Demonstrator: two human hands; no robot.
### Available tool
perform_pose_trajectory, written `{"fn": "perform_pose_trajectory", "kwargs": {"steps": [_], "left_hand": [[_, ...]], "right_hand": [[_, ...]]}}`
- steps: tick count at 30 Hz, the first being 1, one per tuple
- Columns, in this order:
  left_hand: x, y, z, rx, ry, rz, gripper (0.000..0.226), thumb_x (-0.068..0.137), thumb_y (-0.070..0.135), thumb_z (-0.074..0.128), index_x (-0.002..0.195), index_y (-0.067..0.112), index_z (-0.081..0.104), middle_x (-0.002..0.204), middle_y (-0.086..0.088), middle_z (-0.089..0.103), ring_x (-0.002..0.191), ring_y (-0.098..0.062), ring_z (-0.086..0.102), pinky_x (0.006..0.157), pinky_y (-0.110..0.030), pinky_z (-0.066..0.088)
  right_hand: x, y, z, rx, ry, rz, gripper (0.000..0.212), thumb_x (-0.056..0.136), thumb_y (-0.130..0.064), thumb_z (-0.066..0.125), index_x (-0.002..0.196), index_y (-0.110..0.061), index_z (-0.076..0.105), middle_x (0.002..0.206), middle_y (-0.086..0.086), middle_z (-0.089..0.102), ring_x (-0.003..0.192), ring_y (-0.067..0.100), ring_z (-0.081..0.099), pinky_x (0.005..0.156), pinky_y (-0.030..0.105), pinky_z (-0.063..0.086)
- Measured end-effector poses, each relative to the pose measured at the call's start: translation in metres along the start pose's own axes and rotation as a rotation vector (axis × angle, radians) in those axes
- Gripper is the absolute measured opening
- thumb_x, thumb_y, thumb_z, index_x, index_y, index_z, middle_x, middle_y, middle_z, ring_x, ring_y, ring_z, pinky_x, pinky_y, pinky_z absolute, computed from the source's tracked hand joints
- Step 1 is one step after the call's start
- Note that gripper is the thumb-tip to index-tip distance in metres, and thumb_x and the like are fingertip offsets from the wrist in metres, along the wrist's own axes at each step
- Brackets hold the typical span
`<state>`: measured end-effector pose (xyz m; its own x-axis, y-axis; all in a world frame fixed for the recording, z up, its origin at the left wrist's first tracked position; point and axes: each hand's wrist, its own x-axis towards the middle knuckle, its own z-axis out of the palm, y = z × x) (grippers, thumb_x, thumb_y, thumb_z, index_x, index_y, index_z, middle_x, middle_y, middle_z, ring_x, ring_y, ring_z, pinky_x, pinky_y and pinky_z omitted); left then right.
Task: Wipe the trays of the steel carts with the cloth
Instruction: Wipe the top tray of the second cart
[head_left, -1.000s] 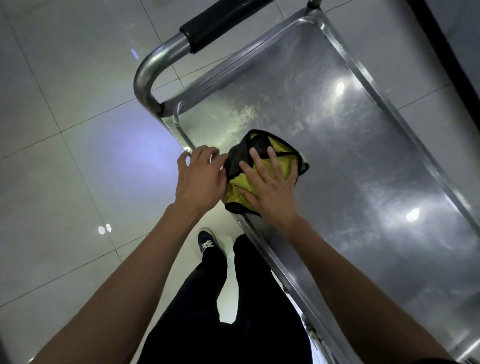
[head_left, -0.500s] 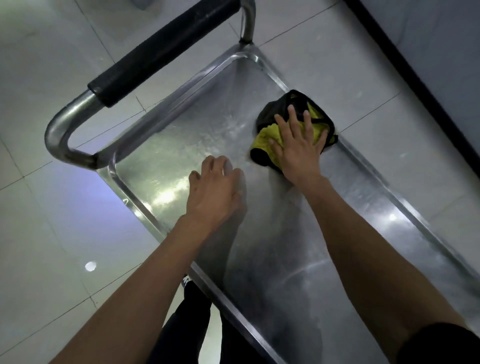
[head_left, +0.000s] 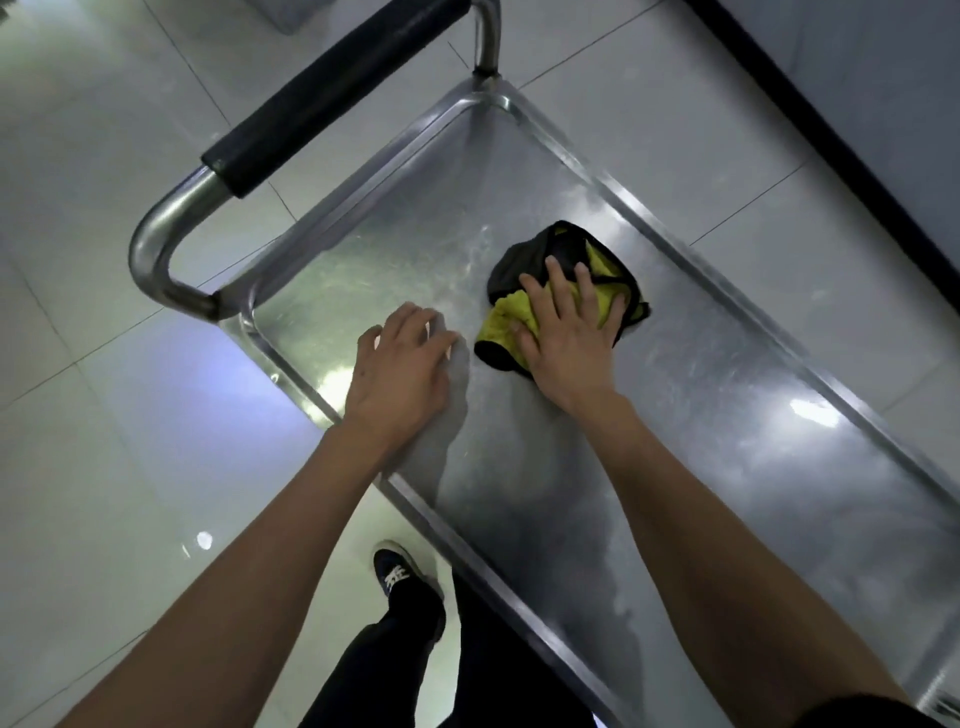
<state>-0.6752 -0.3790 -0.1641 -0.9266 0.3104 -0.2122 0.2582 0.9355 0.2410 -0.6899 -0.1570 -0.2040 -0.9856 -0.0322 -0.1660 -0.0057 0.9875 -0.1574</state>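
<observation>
Steel tubing bends round at the far left into the cart's push handle (head_left: 171, 244), sleeved further along in a black foam grip (head_left: 332, 93); it stands clear of the tray, so it does not get in your way. Moving right, your left hand (head_left: 402, 371) sits on the tray (head_left: 779, 415) near its left rim, fingers loosely spread and bent at the tips, holding nothing. I judge it is there to brace you and steady the cart while the other arm works. Just beside it, your right hand (head_left: 569, 338) lies flat on the cloth (head_left: 501, 322), fingers straight and splayed, pressing it down rather than gripping it. That flat palm spreads the pressure, which suits wiping a smooth sheet.

The yellow cloth with its black edging is bunched on the tray's far half, nearer the right rim than the left, touching the steel. Faint smears show on the metal toward the handle end, so that patch probably needs more passes. Below the near rim your dark shoe (head_left: 397, 571) stands on the pale floor tiles (head_left: 104, 467).

No brand, label or writing can be read on cloth, cart or shoe.
</observation>
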Motion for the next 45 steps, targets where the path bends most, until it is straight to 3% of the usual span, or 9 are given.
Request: {"fn": "perform_pose_trajectory", "kwargs": {"steps": [4,8,14,17,20,27,30,38,45], "left_hand": [[-0.067,-0.024,0.010,0.053,0.062,-0.056,0.027,0.085,0.025,0.060,0.111,0.024,0.067,0.126,0.004,0.059,0.126,-0.024,0.047,0.092,-0.048,0.043],[-0.109,-0.041,0.019,0.061,-0.002,-0.006,0.029,0.091,0.024,0.052,0.118,0.029,0.057,0.138,0.004,0.047,0.135,-0.024,0.038,0.102,-0.048,0.034],[-0.116,-0.056,0.020,0.045,-0.026,0.058,0.047,0.091,0.020,0.044,0.137,0.026,0.051,0.149,0.004,0.042,0.144,-0.021,0.032,0.110,-0.045,0.029],[-0.116,-0.056,0.022,0.068,0.007,0.081,0.041,0.092,0.020,0.044,0.132,0.025,0.054,0.145,0.004,0.045,0.140,-0.020,0.035,0.106,-0.043,0.029],[-0.117,-0.052,0.024,0.064,0.038,0.073,0.031,0.095,0.019,0.046,0.125,0.022,0.056,0.143,0.002,0.046,0.138,-0.022,0.036,0.106,-0.046,0.030],[-0.102,-0.035,0.020,0.100,-0.042,-0.044,0.025,0.083,0.025,0.059,0.108,0.024,0.063,0.129,0.004,0.049,0.131,-0.022,0.038,0.103,-0.044,0.029],[-0.084,-0.020,0.018,0.121,-0.055,-0.018,0.033,0.087,0.022,0.055,0.119,0.019,0.062,0.134,0.000,0.050,0.133,-0.024,0.038,0.101,-0.045,0.031],[0.011,0.057,0.009,0.093,-0.111,0.194,0.041,0.099,0.034,0.046,0.140,0.029,0.047,0.151,-0.003,0.037,0.145,-0.028,0.024,0.107,-0.050,0.029],[0.073,0.093,0.009,0.151,-0.150,0.218,0.048,0.098,0.036,0.047,0.144,0.026,0.045,0.158,-0.003,0.031,0.148,-0.028,0.021,0.110,-0.053,0.029]], "right_hand": [[-0.040,-0.029,0.015,0.004,-0.003,-0.003,0.058,0.102,-0.058,0.028,0.155,-0.035,0.024,0.167,-0.001,0.010,0.154,0.030,0.002,0.113,0.073,0.008],[-0.086,-0.068,0.031,0.033,0.010,-0.006,0.057,0.102,-0.058,0.029,0.154,-0.034,0.028,0.167,-0.001,0.013,0.154,0.031,0.004,0.113,0.073,0.008],[-0.155,-0.113,0.050,0.065,0.049,-0.029,0.055,0.100,-0.055,0.031,0.152,-0.035,0.030,0.167,-0.002,0.013,0.154,0.030,0.004,0.112,0.072,0.007],[-0.185,-0.123,0.062,0.068,0.052,-0.044,0.054,0.100,-0.048,0.038,0.152,-0.036,0.029,0.167,-0.003,0.011,0.154,0.029,0.003,0.113,0.073,0.009],[-0.199,-0.122,0.069,0.055,0.068,-0.076,0.052,0.102,-0.052,0.032,0.152,-0.037,0.030,0.167,-0.005,0.013,0.154,0.027,0.003,0.113,0.070,0.007],[-0.173,-0.089,0.062,0.027,0.084,-0.073,0.053,0.099,-0.048,0.037,0.151,-0.039,0.029,0.166,-0.005,0.015,0.155,0.026,0.004,0.114,0.070,0.010],[-0.149,-0.062,0.051,0.049,0.075,-0.002,0.054,0.100,-0.048,0.043,0.151,-0.039,0.030,0.166,-0.004,0.014,0.154,0.026,0.003,0.114,0.071,0.010],[-0.056,0.034,0.009,0.115,0.042,0.199,0.055,0.102,-0.054,0.039,0.154,-0.039,0.028,0.167,-0.005,0.009,0.154,0.024,-0.002,0.116,0.069,0.002],[0.009,0.103,-0.014,0.113,0.062,0.253,0.057,0.102,-0.057,0.034,0.155,-0.037,0.026,0.168,-0.004,0.006,0.154,0.025,-0.005,0.116,0.068,-0.001]]}}
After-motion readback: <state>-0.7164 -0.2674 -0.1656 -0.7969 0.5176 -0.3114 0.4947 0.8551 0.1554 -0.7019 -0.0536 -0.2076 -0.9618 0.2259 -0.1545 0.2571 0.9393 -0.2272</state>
